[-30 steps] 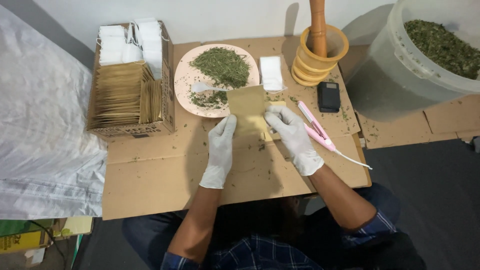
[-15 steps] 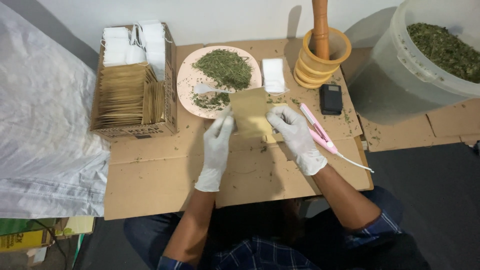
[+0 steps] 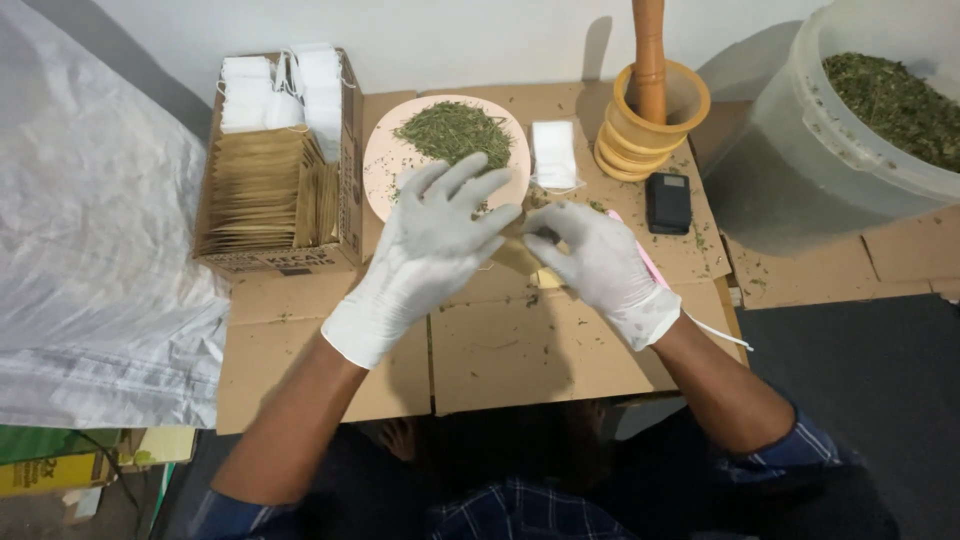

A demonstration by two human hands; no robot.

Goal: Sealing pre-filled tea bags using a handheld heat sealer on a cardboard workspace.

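Observation:
Both my hands wear white gloves and are raised over the cardboard worktop [image 3: 500, 350]. My left hand [image 3: 435, 245] has its fingers fanned out, with the thumb meeting the fingertips of my right hand [image 3: 600, 265]. Between them they pinch a brown paper pouch [image 3: 517, 257], which the hands mostly hide. Just behind the hands lies a pink plate [image 3: 385, 180] with a heap of dried green herb [image 3: 452, 130].
A cardboard box [image 3: 345, 150] of brown pouches and white sachets stands at the left. A white sachet [image 3: 553, 155], a wooden mortar with pestle [image 3: 650, 120], a small black device [image 3: 668, 202] and a pink tool [image 3: 648, 262] lie at the right. A large herb bucket [image 3: 800, 130] stands far right. White sacking [image 3: 90, 250] lies left.
Both hands have lifted off the worktop towards the camera with the pouch between them. My left hand's fingers have spread, and the pouch is now largely hidden.

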